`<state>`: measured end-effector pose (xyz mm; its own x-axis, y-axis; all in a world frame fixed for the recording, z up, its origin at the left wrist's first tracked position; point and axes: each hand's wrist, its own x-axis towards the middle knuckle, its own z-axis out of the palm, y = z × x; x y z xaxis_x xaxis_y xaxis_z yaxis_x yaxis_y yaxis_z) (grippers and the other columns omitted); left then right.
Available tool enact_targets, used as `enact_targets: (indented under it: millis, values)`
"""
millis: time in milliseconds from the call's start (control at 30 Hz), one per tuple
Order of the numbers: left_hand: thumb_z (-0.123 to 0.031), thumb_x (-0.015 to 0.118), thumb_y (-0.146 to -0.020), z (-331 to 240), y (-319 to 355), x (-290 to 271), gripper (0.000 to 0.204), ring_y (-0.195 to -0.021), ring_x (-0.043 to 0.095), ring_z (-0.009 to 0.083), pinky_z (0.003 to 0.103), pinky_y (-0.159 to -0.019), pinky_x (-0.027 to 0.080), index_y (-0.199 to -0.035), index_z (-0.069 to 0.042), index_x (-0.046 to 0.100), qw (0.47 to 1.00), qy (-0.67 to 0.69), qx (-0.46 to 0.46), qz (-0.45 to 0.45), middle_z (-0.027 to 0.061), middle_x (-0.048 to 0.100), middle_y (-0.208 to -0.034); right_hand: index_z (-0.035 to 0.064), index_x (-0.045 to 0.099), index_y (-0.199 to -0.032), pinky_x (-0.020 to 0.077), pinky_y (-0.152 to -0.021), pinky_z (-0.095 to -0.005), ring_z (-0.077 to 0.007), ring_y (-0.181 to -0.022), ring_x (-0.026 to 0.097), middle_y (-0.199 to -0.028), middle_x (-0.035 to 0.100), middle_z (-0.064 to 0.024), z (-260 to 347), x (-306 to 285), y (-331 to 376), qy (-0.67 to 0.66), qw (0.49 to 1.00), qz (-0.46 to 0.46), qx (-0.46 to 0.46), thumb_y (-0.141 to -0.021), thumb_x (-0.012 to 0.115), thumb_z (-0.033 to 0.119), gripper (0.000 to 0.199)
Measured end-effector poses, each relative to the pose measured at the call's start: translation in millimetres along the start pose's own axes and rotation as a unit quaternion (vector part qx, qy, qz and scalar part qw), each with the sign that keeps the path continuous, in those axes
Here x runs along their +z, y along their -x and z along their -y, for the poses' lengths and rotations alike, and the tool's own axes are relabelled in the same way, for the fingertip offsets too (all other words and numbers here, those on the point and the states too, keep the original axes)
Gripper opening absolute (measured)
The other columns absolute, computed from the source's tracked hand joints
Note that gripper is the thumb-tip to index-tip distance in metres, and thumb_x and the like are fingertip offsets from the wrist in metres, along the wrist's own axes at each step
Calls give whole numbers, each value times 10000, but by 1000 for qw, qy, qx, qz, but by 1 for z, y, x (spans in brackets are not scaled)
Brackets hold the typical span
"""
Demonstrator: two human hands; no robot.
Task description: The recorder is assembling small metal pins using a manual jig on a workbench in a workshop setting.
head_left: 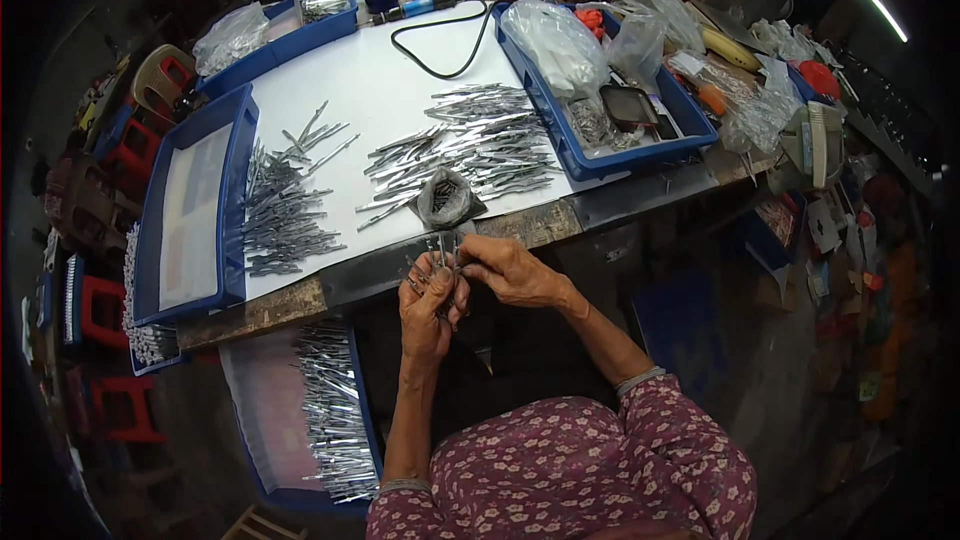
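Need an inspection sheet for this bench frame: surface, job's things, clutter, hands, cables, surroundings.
Surface: white table top, worn wooden front edge.
Job's things: small metal pieces held between both hands; two piles of metal pieces and on the table; more lined up in the lower tray.
Clutter: small open bag by the table edge; blue bin with plastic bags; shallow blue tray at left.
Hands: left hand and right hand both closed on the metal pieces, in front of the table edge.
Cables: black cable looped on the table top.
Surroundings: red stools at left; crowded shelves at right.
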<state>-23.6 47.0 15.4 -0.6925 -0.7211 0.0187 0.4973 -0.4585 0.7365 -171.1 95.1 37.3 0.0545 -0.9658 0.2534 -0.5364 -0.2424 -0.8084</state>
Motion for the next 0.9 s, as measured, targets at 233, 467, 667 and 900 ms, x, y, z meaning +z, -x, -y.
enact_targets:
  millis: [233,467,667,900]
  values:
    - [-185,473,-887,-1,4,6,141,-411,359,48,156,-378,284,-893,-44,460,1000,6,-29,6,36,472,-587,4,530,-890,364,-528,-187,-50,-610,452,-692,495,20,-12,8,10,-221,972,-48,67,-847,521,78,86]
    - [-186,486,-884,4,2,6,159,-427,357,54,156,-383,270,-910,-29,481,999,9,-28,28,45,474,-590,1,534,-873,332,-453,-164,-51,-519,433,-633,479,13,-17,3,11,-406,887,-147,166,-865,519,131,130]
    - [-195,502,-881,12,6,2,165,-424,345,48,160,-396,283,-928,-37,490,998,-34,-51,20,31,471,-603,-13,520,-886,376,-452,-182,-80,-533,501,-647,524,-32,-25,3,15,-447,867,-162,145,-882,515,175,188]
    - [-211,523,-871,18,10,2,182,-426,350,46,162,-396,278,-920,-38,494,996,-57,-58,24,22,473,-597,-21,501,-906,418,-449,-175,-87,-543,544,-690,552,-55,-31,3,19,-444,871,-172,120,-891,495,149,172]
